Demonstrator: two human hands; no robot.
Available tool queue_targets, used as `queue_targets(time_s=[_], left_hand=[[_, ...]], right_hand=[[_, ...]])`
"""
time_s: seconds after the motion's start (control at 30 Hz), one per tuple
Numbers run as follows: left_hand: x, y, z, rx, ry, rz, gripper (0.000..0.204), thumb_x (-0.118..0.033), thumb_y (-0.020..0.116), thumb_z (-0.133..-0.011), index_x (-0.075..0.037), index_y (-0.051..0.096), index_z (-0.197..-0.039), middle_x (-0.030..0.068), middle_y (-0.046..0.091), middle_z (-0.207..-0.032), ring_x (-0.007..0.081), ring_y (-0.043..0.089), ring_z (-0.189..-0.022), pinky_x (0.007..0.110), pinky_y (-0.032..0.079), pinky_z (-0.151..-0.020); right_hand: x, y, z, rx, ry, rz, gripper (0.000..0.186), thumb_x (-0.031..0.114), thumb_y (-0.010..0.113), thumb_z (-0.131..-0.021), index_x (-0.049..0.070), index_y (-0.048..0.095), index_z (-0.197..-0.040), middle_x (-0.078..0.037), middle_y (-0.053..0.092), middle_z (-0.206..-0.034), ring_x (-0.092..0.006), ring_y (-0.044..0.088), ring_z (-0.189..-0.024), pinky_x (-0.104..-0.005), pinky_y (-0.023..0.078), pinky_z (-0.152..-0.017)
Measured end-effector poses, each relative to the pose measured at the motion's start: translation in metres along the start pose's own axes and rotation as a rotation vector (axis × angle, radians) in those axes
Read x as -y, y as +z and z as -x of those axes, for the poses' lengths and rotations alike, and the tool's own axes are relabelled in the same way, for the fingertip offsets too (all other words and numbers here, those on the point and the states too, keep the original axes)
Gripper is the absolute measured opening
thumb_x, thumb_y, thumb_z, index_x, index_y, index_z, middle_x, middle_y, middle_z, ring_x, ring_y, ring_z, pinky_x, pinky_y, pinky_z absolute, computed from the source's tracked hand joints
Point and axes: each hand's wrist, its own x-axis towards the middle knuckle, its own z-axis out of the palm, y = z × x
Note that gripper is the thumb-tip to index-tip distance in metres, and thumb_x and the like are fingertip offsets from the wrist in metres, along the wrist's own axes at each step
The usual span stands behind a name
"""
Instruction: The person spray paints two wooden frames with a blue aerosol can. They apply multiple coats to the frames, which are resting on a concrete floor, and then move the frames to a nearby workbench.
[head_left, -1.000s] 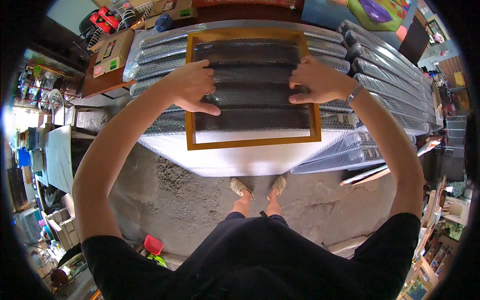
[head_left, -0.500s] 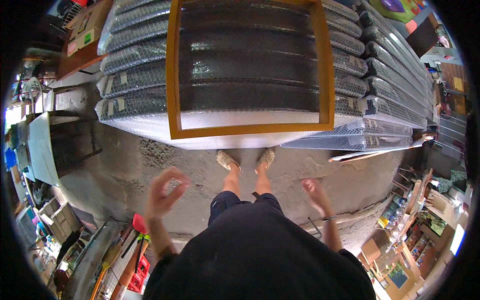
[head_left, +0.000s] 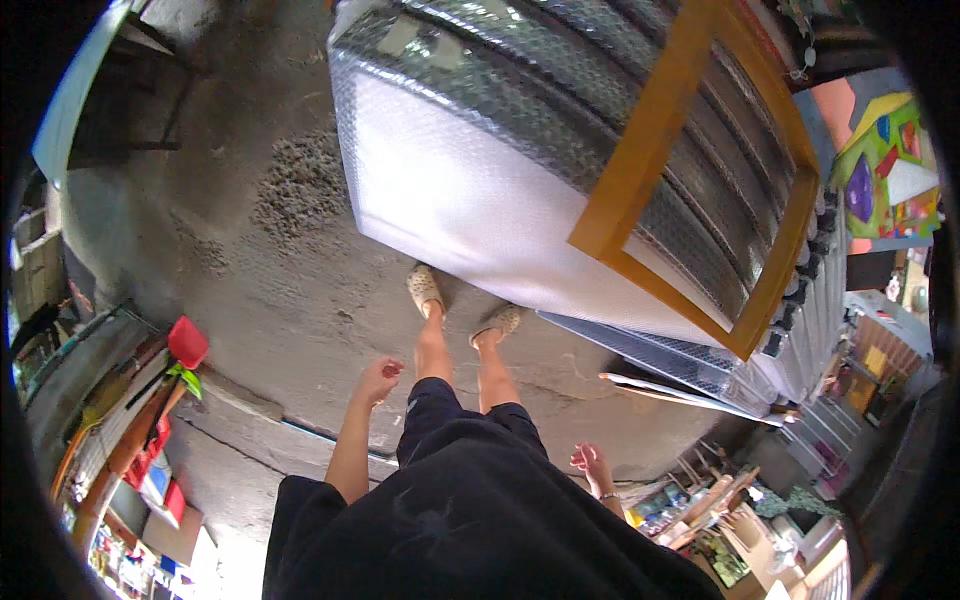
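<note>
My left hand [head_left: 378, 382] hangs beside my left thigh, its fingers loosely curled and nothing seen in them. Lower and to the right, my right hand [head_left: 590, 463] is held away from my body, fingers bent and a little apart, also with nothing visible in it. Neither hand touches anything. Ahead to the right, a yellow-brown rectangular frame [head_left: 648, 130] lies on top of a row of bubble-wrapped panels [head_left: 510, 115]. The panels' near side shows a whitish wrapped face [head_left: 450, 195] just past my shoes.
Rough concrete floor [head_left: 250, 290] spreads to the left. A dark wrapped panel [head_left: 650, 350] and a thin white board [head_left: 690, 397] lie low at the right. A red dustpan-like item [head_left: 187, 343] stands by cluttered shelving at left. A colourful painted panel [head_left: 890, 170] is at far right.
My view and body have turned left, so the frame and wrapped panels now sit further right. Both hands have dropped lower and nearer my body. My feet have shifted on the floor.
</note>
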Motion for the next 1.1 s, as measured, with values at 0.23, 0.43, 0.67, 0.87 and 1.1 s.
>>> queue_targets(time_s=[0.23,0.43,0.67,0.87,1.1], left_hand=[[0.063,0.023,0.025,-0.067,-0.142,0.213,0.031,-0.007,0.081,-0.080,-0.003,0.070,-0.109,0.0047,0.070,-0.087,0.0133,0.067,-0.080,0.030,0.056,-0.073],[0.088,0.034,0.047,-0.131,-0.203,0.346,0.032,-0.008,0.083,-0.080,-0.003,0.071,-0.110,0.0044,0.070,-0.085,0.0134,0.067,-0.076,0.029,0.055,-0.069],[0.087,0.034,0.046,-0.100,-0.213,0.347,0.033,-0.004,0.082,-0.080,-0.003,0.070,-0.112,0.0044,0.070,-0.087,0.0132,0.066,-0.075,0.028,0.056,-0.070],[0.066,0.025,0.034,-0.087,-0.132,0.398,0.032,0.000,0.079,-0.080,-0.003,0.071,-0.111,0.0060,0.071,-0.091,0.0143,0.067,-0.077,0.029,0.057,-0.073],[0.030,0.004,0.027,-0.053,-0.146,0.278,0.029,-0.004,0.082,-0.082,-0.002,0.072,-0.109,0.0072,0.071,-0.084,0.0150,0.070,-0.075,0.030,0.058,-0.070]], right_hand=[[0.032,-0.020,-0.006,0.026,-0.048,0.183,0.035,0.036,0.060,-0.107,0.003,0.067,-0.117,-0.009,0.072,-0.095,-0.0174,0.070,-0.085,-0.0328,0.059,-0.079],[0.066,-0.009,-0.015,0.035,-0.135,0.287,0.035,0.035,0.061,-0.107,0.001,0.068,-0.113,-0.009,0.072,-0.090,-0.0174,0.070,-0.080,-0.0322,0.058,-0.075],[0.068,-0.006,-0.023,0.050,-0.177,0.252,0.037,0.037,0.060,-0.107,0.001,0.069,-0.111,-0.008,0.073,-0.089,-0.0168,0.069,-0.077,-0.0315,0.057,-0.074],[0.054,0.005,-0.013,0.053,-0.141,0.239,0.037,0.038,0.061,-0.107,0.002,0.069,-0.113,-0.008,0.073,-0.089,-0.0168,0.070,-0.078,-0.0324,0.057,-0.074],[0.024,0.016,-0.027,0.045,-0.118,0.188,0.042,0.040,0.064,-0.105,0.001,0.068,-0.120,-0.012,0.075,-0.095,-0.0190,0.072,-0.083,-0.0337,0.058,-0.077]])
